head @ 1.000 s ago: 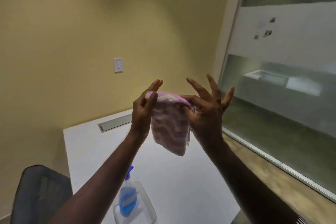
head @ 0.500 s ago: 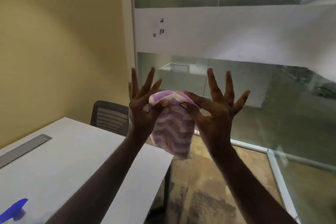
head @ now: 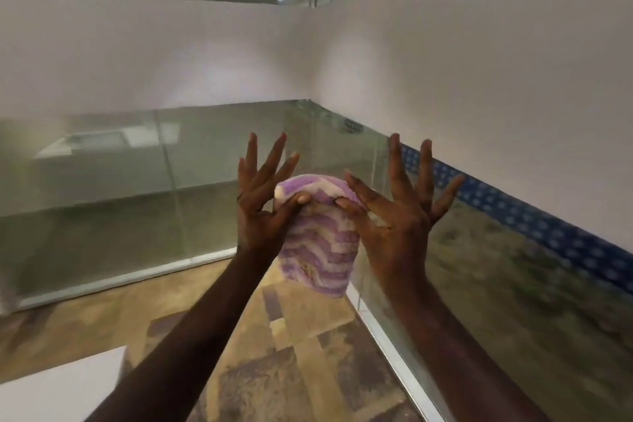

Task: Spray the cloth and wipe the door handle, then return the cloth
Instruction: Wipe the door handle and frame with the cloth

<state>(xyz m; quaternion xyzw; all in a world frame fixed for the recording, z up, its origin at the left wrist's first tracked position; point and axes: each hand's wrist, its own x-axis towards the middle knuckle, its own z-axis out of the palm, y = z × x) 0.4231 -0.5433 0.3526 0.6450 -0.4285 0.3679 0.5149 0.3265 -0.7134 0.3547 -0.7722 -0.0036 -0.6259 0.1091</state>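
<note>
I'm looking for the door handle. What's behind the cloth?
Behind the striped cloth, pinched by left hand and right hand, are glass wall panels meeting at a corner. No handle shows; the cloth hides that corner.

The cloth I hold is fluffy, matt terry. Glass walls look glossy with frosted bands. The floor is matt carpet.
</note>
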